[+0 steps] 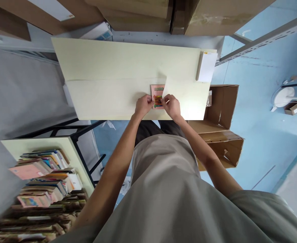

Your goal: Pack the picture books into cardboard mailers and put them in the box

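The pink booklet (157, 97) lies on the pale table (123, 62) between my hands, its long axis running twelve to six. My left hand (143, 105) pinches its edge at eight o'clock; my right hand (172, 106), equally near, pinches at four, beside a pale flap (page or separate sheet, I can't tell). Green lettering crowns a burger picture, too small to read. The white box (206, 66) at two o'clock has a yellow mark, illegible.

No text can be read; the green lettering (158, 89) on the pink booklet (157, 96) is too small.
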### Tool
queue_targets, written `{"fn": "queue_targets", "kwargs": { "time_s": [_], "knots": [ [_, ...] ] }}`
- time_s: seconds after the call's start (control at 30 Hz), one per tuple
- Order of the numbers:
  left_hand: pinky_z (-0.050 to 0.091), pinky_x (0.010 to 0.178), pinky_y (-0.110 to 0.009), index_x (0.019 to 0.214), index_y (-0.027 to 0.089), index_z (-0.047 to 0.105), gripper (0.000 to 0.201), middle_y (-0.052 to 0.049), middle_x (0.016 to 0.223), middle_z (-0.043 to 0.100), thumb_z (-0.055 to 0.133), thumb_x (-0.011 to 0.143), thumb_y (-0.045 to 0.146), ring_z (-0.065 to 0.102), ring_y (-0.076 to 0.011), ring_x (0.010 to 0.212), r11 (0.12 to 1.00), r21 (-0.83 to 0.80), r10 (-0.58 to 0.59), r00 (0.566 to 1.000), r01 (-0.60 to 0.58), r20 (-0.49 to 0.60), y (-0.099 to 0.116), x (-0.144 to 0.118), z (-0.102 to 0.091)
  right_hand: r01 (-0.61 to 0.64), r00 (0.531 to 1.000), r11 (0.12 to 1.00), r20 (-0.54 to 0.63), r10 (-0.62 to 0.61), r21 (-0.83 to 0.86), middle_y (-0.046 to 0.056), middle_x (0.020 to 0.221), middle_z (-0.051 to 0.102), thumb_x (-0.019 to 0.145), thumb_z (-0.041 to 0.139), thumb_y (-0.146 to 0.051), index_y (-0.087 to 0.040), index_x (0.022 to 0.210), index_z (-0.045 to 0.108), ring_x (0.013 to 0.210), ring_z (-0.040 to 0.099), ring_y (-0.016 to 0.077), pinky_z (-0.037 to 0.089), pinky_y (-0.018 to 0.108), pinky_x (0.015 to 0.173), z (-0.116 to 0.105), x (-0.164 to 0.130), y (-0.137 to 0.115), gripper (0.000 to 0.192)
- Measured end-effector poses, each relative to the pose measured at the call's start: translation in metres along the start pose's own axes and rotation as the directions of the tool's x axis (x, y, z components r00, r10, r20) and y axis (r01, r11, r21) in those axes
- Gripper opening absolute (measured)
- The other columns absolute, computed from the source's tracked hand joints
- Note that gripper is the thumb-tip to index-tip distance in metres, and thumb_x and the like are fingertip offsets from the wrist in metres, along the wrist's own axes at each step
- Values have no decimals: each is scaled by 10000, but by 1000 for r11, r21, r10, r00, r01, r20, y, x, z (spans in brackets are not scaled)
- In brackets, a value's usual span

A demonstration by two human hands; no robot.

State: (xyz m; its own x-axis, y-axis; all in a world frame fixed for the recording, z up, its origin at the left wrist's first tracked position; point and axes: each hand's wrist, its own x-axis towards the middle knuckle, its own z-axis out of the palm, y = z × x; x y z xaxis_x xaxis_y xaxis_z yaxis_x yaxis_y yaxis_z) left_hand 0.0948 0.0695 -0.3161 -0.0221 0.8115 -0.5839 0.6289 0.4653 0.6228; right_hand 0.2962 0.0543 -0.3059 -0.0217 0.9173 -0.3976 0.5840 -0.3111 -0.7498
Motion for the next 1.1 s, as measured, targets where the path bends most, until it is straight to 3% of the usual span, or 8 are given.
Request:
{"fn": "queue_targets", "kwargs": {
  "time_s": [0.17,0.3,0.53,0.63,0.7,0.87,1.0,1.1],
  "knots": [
    [576,995,-402,952,248,806,126,-97,1046,878,698,1016,259,803,-304,1055,995,91,32,997,-26,-66,2,-5,0,-98,988,993,115,105,-64,82,970,799,1076,703,-410,-271,912,673,973,772,297,631,514,1044,32,19,-1,217],
    [575,960,-410,921,236,757,256,-127,972,849,707,1063,442,796,-324,1025,997,66,-24,987,35,-160,5,-6,14,-20,976,992,215,46,-123,113,1098,831,1078,663,-313,-249,988,717,1022,782,313,629,519,1054,33,25,4,123],
    [584,943,-400,932,259,666,262,-77,916,802,828,984,458,763,-283,978,990,-34,-143,953,139,-267,6,1,35,146,916,989,382,-123,-33,43,1090,844,1019,677,-173,-260,1028,811,1013,777,274,623,449,1063,-2,30,5,160],
    [584,955,-410,883,268,643,256,-60,900,802,829,989,407,756,-275,942,987,-79,-154,954,139,-257,7,1,33,300,896,952,362,-257,-66,98,1355,823,1004,710,-139,-247,1158,823,1326,731,336,579,532,1207,-29,42,2,219],
    [578,965,-424,861,264,640,270,-74,915,806,834,995,396,761,-287,954,985,-97,-162,957,142,-241,8,0,31,410,841,910,410,-353,-58,91,1522,766,977,738,-92,-258,1219,810,1548,618,345,495,596,1323,-43,56,-1,302],
    [578,962,-444,885,254,674,241,-98,948,798,786,1049,390,779,-311,990,984,-129,-146,966,120,-214,8,-2,27,627,553,779,694,-460,17,-45,1536,766,978,633,22,-330,1249,798,1643,569,245,404,647,1395,-45,95,-18,473],
    [602,1013,-493,1056,265,704,146,-129,1128,779,797,1046,378,763,-373,1181,990,-110,-119,947,90,-297,9,-14,31,613,528,786,780,-337,-75,-66,1461,803,998,645,-11,-314,1187,812,1619,597,235,587,576,1241,-30,121,-26,394],
    [552,1172,-545,1279,222,686,352,-216,1438,696,819,1037,441,622,-443,1471,998,-68,-27,941,4,-338,21,-31,47,608,513,783,818,-258,-134,-58,1469,801,1008,675,-61,-292,1142,826,1603,612,250,653,509,1136,-22,134,-24,307]
  ]
}}
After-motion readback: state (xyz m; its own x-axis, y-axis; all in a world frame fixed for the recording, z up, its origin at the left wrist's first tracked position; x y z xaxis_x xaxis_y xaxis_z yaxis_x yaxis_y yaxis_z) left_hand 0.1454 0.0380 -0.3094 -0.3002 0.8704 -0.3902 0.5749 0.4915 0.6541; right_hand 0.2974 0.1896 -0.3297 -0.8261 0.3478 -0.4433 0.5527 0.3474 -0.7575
